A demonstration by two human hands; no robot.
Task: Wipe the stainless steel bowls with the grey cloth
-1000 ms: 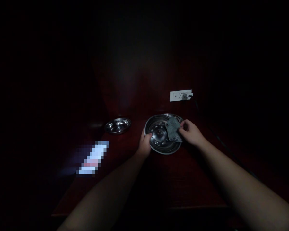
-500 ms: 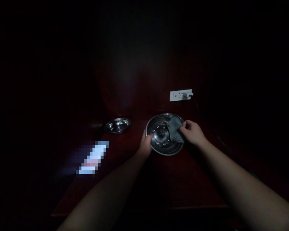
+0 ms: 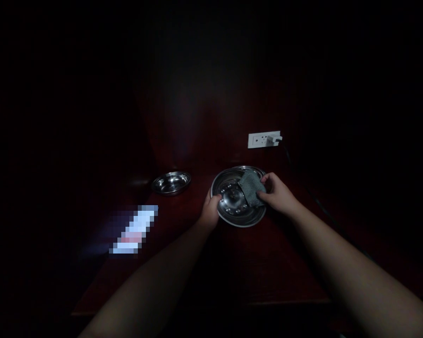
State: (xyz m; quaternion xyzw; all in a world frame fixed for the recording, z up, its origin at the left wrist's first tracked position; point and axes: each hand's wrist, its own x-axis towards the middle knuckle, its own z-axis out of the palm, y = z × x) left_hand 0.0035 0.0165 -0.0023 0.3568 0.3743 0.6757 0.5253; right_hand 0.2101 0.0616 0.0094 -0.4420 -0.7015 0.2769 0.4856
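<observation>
A shiny steel plate (image 3: 232, 213) is tilted up on the dark red table, and my left hand (image 3: 210, 212) grips its left rim with closed fingers. My right hand (image 3: 278, 193) pinches a grey cloth (image 3: 251, 188) and presses it against the plate's inner face, upper right. A second steel rim shows just behind the plate's top edge.
A smaller steel bowl (image 3: 171, 182) sits to the left on the table. A white wall socket (image 3: 263, 139) with a plug and dark cable is behind the plate. A bright blurred rectangle (image 3: 134, 230) lies at the left. The table's front edge (image 3: 197, 305) runs below my arms.
The cloth has slid a little left and inward across the plate with my right hand. My left hand keeps its hold on the rim.
</observation>
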